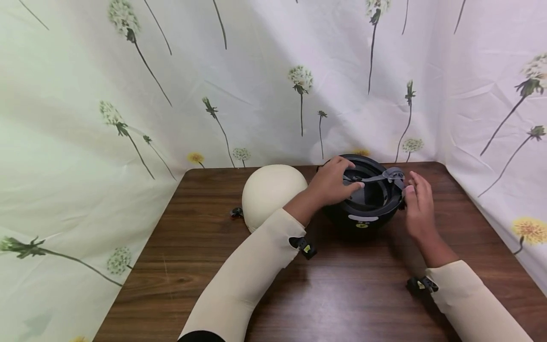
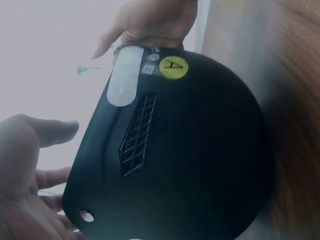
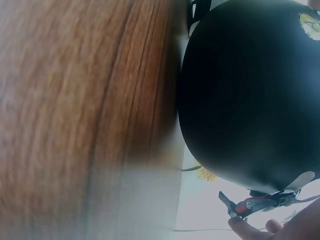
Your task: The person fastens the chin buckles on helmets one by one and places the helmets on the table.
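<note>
A black helmet (image 1: pixel 363 223) lies crown down on the wooden table, its hollow inside facing up. My left hand (image 1: pixel 331 183) is at its left rim, thumb stretched out over the opening. In the left wrist view the left thumb (image 2: pixel 55 131) stands apart from the shell, with the other fingers partly hidden behind the rim. A grey chin strap (image 1: pixel 386 175) crosses the opening to the right rim. Beside that rim is my right hand (image 1: pixel 420 209), fingers fairly straight. In the right wrist view a fingertip touches the strap's buckle (image 3: pixel 245 206), which has a red part.
A cream helmet (image 1: pixel 273 194) sits dome up to the left, close to my left forearm. Its black buckle (image 1: pixel 236 213) lies on the table (image 1: pixel 205 266). Behind the table hangs a white cloth (image 1: pixel 265 109) printed with dandelions, and it runs along both sides too.
</note>
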Motion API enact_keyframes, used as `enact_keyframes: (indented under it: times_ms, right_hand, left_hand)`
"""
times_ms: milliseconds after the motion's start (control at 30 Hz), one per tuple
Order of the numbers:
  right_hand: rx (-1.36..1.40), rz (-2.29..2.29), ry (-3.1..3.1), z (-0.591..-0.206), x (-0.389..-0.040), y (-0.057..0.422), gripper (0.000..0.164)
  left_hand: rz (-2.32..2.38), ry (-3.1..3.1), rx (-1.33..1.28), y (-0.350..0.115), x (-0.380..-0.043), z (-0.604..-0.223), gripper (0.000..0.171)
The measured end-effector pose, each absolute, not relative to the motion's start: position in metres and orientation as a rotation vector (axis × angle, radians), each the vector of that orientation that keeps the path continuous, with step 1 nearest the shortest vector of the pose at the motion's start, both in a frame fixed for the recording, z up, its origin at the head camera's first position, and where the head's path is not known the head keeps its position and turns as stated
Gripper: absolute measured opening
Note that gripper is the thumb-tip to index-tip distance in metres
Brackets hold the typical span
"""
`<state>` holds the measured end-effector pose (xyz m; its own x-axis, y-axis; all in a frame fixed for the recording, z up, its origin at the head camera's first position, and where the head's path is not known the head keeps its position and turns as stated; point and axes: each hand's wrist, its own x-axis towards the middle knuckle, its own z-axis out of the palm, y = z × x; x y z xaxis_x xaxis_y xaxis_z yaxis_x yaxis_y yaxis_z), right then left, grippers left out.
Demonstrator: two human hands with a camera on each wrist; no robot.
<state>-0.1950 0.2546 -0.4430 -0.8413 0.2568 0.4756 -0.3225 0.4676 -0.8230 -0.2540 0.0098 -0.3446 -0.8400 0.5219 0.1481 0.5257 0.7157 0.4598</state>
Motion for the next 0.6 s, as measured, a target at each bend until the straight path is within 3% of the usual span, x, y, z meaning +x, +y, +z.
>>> enact_keyframes:
  times_ms: [600]
  right_hand:
    - [0.013, 1.415, -2.166, -0.45, -0.203, 0.254, 0.058]
  left_hand:
    - [-0.391, -3.186, -1.106, 0.034, -0.283, -0.335, 0.066]
